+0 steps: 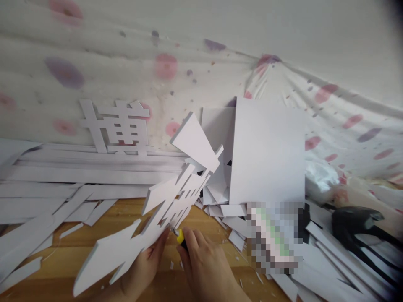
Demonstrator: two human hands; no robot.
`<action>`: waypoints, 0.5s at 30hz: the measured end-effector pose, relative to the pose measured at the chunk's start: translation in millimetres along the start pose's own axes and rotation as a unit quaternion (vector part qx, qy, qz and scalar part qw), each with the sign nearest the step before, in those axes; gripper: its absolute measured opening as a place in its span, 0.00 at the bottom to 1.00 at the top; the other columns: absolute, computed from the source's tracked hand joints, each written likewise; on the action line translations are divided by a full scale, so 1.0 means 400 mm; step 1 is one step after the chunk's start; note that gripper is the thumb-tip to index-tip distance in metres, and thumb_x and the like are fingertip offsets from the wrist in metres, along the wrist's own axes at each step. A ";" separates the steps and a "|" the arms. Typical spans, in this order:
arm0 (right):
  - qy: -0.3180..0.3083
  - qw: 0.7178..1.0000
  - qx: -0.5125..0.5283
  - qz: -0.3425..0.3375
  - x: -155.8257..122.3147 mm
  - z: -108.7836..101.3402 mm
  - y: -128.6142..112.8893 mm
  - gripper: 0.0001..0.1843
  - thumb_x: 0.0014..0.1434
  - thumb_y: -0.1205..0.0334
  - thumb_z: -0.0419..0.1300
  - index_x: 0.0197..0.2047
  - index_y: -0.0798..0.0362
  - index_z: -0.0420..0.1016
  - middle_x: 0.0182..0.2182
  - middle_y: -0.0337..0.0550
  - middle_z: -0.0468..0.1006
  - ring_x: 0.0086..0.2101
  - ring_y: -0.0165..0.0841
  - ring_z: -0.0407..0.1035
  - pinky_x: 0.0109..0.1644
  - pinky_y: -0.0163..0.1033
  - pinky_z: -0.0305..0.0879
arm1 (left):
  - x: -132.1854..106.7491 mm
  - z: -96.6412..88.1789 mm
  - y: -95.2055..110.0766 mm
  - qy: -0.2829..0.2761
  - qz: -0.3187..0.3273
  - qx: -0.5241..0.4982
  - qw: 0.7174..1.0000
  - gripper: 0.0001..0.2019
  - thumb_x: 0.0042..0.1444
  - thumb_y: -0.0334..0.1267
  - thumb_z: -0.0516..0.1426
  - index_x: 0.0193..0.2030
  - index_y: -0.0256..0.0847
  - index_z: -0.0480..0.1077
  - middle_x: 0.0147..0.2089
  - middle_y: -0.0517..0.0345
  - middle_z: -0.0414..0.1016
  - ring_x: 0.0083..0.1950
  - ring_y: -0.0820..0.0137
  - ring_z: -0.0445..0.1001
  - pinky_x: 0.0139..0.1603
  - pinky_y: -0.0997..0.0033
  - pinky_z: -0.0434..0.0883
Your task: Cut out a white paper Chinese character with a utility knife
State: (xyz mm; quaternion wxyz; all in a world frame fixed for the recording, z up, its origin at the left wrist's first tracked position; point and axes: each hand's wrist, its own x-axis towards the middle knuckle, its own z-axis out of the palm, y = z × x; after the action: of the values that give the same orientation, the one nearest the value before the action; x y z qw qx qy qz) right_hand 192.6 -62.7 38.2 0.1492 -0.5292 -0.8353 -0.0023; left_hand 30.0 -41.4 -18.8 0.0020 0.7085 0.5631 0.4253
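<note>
My left hand (143,264) grips the lower edge of a large white foam-board cutout (163,209) shaped like a character and holds it tilted up off the wooden floor (94,235). My right hand (204,262) is closed around a yellow-and-black utility knife (180,238). The knife's tip meets the cutout's edge just above my left fingers. A loose wedge of white board (195,142) sits at the cutout's upper end.
A finished white character cutout (118,128) leans against a spotted cloth (176,71). Long white strips (63,180) lie at the left, a white sheet (267,151) stands at centre right, offcuts litter the floor, and a dark tool (355,222) lies right.
</note>
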 end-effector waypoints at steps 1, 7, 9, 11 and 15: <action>0.004 1.000 -0.005 -0.001 -0.001 0.002 0.001 0.08 0.56 0.68 0.56 0.40 0.51 0.63 0.29 0.40 0.74 0.27 0.36 0.71 0.23 0.35 0.56 | 0.001 -0.001 -0.002 -0.004 -0.007 -0.003 1.000 0.14 0.52 0.45 0.56 0.43 0.43 0.75 0.38 0.51 0.80 0.48 0.56 0.74 0.54 0.58 0.69; 0.012 1.000 -0.021 0.002 -0.004 0.001 0.005 0.10 0.54 0.67 0.58 0.40 0.51 0.63 0.29 0.39 0.74 0.28 0.37 0.71 0.24 0.36 0.57 | -0.002 0.003 -0.004 -0.007 -0.022 -0.003 1.000 0.14 0.51 0.45 0.56 0.42 0.45 0.76 0.41 0.52 0.79 0.48 0.56 0.74 0.52 0.59 0.70; 0.012 1.000 -0.022 0.002 -0.002 0.000 0.005 0.09 0.54 0.67 0.58 0.39 0.51 0.63 0.29 0.39 0.74 0.28 0.37 0.71 0.24 0.37 0.57 | -0.005 0.007 0.000 -0.006 -0.022 0.000 1.000 0.15 0.52 0.45 0.55 0.43 0.43 0.75 0.43 0.51 0.79 0.47 0.56 0.74 0.52 0.60 0.70; 0.016 1.000 -0.025 0.003 0.001 0.000 0.006 0.09 0.54 0.67 0.59 0.39 0.51 0.64 0.28 0.39 0.74 0.28 0.37 0.71 0.24 0.37 0.57 | -0.007 0.011 0.000 -0.005 -0.019 0.002 1.000 0.15 0.53 0.44 0.55 0.44 0.44 0.75 0.43 0.52 0.79 0.48 0.57 0.74 0.53 0.60 0.70; 0.028 0.999 -0.039 0.001 0.003 0.002 0.004 0.10 0.52 0.66 0.61 0.38 0.52 0.65 0.28 0.40 0.74 0.28 0.38 0.71 0.24 0.38 0.58 | -0.010 0.016 -0.004 -0.008 -0.016 0.001 1.000 0.15 0.53 0.44 0.55 0.44 0.43 0.75 0.43 0.51 0.78 0.49 0.57 0.74 0.53 0.60 0.70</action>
State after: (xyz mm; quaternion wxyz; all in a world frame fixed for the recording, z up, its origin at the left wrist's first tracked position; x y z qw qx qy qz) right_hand 193.6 -60.8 37.6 0.1514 -0.5354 -0.8294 -0.0496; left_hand 32.4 -40.9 -26.0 0.0125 0.7029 0.5744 0.4193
